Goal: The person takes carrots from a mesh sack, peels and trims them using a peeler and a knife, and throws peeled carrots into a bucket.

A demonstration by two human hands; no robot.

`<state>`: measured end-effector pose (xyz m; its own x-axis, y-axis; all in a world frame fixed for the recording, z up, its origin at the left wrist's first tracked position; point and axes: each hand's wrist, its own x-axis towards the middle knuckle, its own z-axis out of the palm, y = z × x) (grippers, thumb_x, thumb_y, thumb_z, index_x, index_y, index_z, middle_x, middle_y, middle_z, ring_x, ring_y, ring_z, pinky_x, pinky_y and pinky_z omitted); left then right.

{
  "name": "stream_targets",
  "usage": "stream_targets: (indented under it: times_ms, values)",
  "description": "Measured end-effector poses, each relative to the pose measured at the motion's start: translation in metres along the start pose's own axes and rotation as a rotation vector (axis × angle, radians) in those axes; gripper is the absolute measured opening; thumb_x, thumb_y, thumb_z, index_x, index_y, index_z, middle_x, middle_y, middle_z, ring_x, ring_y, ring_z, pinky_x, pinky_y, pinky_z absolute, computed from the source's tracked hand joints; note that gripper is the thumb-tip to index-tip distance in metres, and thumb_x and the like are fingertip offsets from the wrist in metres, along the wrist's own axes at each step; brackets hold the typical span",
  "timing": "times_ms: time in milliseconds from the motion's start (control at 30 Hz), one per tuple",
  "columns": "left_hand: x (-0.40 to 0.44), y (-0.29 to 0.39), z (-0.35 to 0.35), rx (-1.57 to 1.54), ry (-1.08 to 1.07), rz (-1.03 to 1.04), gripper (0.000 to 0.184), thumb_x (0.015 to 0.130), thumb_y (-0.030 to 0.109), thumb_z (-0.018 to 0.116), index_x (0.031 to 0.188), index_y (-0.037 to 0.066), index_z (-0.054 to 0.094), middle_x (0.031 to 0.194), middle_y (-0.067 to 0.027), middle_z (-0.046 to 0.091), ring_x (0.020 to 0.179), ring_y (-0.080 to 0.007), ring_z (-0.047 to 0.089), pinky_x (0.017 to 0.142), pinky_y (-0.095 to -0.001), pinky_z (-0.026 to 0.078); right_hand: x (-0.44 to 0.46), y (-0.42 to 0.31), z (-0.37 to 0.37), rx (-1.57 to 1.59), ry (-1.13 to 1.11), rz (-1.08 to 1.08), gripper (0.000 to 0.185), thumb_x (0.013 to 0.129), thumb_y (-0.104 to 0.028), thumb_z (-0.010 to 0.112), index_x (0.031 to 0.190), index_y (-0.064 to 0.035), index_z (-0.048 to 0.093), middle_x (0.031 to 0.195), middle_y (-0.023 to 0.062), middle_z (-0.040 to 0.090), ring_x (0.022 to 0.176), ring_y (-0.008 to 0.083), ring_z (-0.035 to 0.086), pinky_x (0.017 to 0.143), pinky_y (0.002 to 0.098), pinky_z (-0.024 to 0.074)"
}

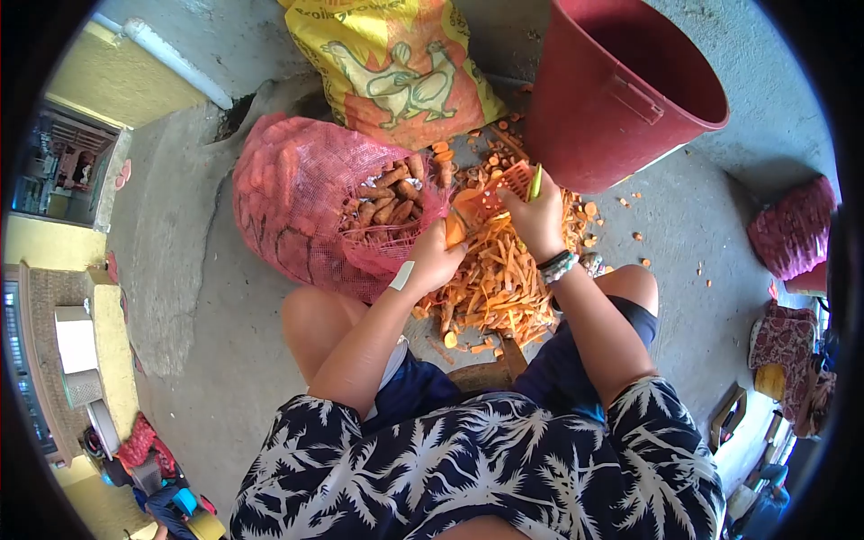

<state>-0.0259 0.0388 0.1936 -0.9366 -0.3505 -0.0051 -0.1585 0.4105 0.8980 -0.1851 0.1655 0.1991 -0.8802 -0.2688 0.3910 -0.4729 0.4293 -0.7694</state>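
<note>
Near a pink mesh sack (pixel 286 184) of carrots, an orange carrot (pixel 455 230) is gripped in the left hand (pixel 436 259) by heaped peelings (pixel 497 290), while a green-handled tool (pixel 535 183) is held in the right hand (pixel 538 221) near a red bucket (pixel 580 126).

The scene is floored with rough grey concrete (pixel 171 270), by which a thin dark crack is shown at the left. The far side is closed off by a bare grey wall (pixel 778 90). At the left, yellow walls (pixel 117 72) are crossed by a white pipe (pixel 175 63) and broken by a framed opening (pixel 67 166) and a barred window (pixel 25 369). At the right, patterned cloth (pixel 785 342) is seen, and the floor near the lower corner is brightly lit.
</note>
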Motion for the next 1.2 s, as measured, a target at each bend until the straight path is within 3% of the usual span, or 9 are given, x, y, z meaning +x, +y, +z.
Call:
stream_targets:
  times_ms: [133, 300, 533, 833, 867, 933, 1000, 1067, 1200]
  values:
    - [-0.005, 0.018, -0.006, 0.152, -0.086, -0.162, 0.027, 0.079, 0.013, 0.056, 0.098, -0.004, 0.045, 0.076, -0.0181, 0.056, 0.063, -0.0276, 0.057, 0.058, -0.0362, 0.044, 0.040, 0.019, -0.024, 0.249, 0.165, 0.392, 0.024, 0.071, -0.006, 0.071, 0.087, -0.0001, 0.054, 0.074, 0.0084, 0.060, 0.060, 0.0151, 0.057, 0.056, 0.0265, 0.0479]
    - [0.001, 0.029, -0.015, -0.495, -0.248, -0.408, 0.019, 0.078, 0.008, 0.058, 0.092, 0.001, 0.050, 0.067, -0.0007, 0.049, 0.049, -0.0075, 0.046, 0.042, -0.0235, 0.036, -0.014, -0.002, -0.002, 0.223, -0.029, 0.047, 0.033, 0.070, -0.007, 0.072, 0.097, -0.0010, 0.055, 0.088, 0.0102, 0.061, 0.073, 0.0174, 0.058, 0.064, 0.0276, 0.0490]
    - [0.002, 0.028, -0.025, -0.772, -0.383, -0.603, 0.010, 0.079, 0.008, 0.056, 0.086, 0.003, 0.050, 0.065, 0.0016, 0.046, 0.046, -0.0056, 0.041, 0.038, -0.0203, 0.031, 0.029, -0.001, -0.035, 0.556, 0.060, 0.448, 0.024, 0.073, -0.003, 0.068, 0.091, -0.0008, 0.052, 0.077, 0.0045, 0.061, 0.058, 0.0088, 0.055, 0.049, 0.0214, 0.0445]
    - [0.003, 0.027, -0.016, -0.900, -0.329, -0.476, 0.037, 0.080, 0.005, 0.052, 0.115, 0.006, 0.042, 0.080, 0.0011, 0.046, 0.061, -0.0063, 0.043, 0.051, -0.0208, 0.036, 0.015, -0.029, -0.032, 0.551, -0.277, 0.350, 0.031, 0.072, -0.007, 0.070, 0.097, -0.0005, 0.053, 0.082, 0.0052, 0.061, 0.060, 0.0104, 0.056, 0.051, 0.0220, 0.0460]
    - [0.002, 0.027, -0.013, -0.721, -0.305, -0.453, 0.038, 0.080, 0.006, 0.052, 0.117, 0.006, 0.041, 0.082, 0.0006, 0.047, 0.061, -0.0060, 0.043, 0.052, -0.0209, 0.037, 0.002, -0.013, -0.011, 0.469, -0.204, -0.087, 0.032, 0.070, -0.008, 0.072, 0.097, -0.0018, 0.055, 0.087, 0.0048, 0.062, 0.062, 0.0150, 0.058, 0.055, 0.0273, 0.0488]
    - [0.000, 0.026, -0.010, -0.541, -0.280, -0.438, 0.040, 0.081, 0.007, 0.051, 0.119, 0.006, 0.040, 0.083, 0.0001, 0.047, 0.062, -0.0057, 0.043, 0.052, -0.0211, 0.038, 0.011, -0.020, -0.018, 0.211, -0.103, -0.153, 0.029, 0.070, -0.009, 0.073, 0.092, -0.0019, 0.056, 0.083, 0.0030, 0.062, 0.064, 0.0180, 0.059, 0.057, 0.0314, 0.0497]
    - [-0.003, 0.024, -0.009, -0.482, -0.231, -0.302, 0.042, 0.082, 0.008, 0.050, 0.122, 0.006, 0.038, 0.084, -0.0001, 0.048, 0.062, -0.0044, 0.043, 0.052, -0.0211, 0.038, 0.047, 0.008, -0.036, -0.024, 0.195, 0.116, 0.022, 0.071, -0.006, 0.070, 0.087, -0.0007, 0.056, 0.076, 0.0043, 0.063, 0.062, 0.0166, 0.059, 0.055, 0.0294, 0.0490]
    - [-0.001, 0.024, -0.016, -0.604, -0.258, -0.326, 0.043, 0.081, 0.008, 0.051, 0.122, 0.005, 0.038, 0.083, -0.0002, 0.048, 0.061, -0.0057, 0.043, 0.052, -0.0211, 0.038, 0.064, 0.036, -0.049, 0.553, 0.290, 0.334, 0.015, 0.073, -0.003, 0.067, 0.081, -0.0022, 0.055, 0.068, 0.0043, 0.061, 0.054, 0.0136, 0.056, 0.049, 0.0256, 0.0456]
    - [0.006, 0.030, -0.021, -0.965, -0.299, -0.307, 0.042, 0.080, 0.012, 0.057, 0.117, 0.004, 0.039, 0.085, -0.0010, 0.049, 0.064, -0.0099, 0.047, 0.057, -0.0218, 0.039, 0.026, 0.013, -0.032, 1.277, -0.125, 0.881, 0.009, 0.082, -0.007, 0.058, 0.078, -0.0073, 0.050, 0.067, 0.0028, 0.054, 0.050, 0.0092, 0.045, 0.045, 0.0211, 0.0349]
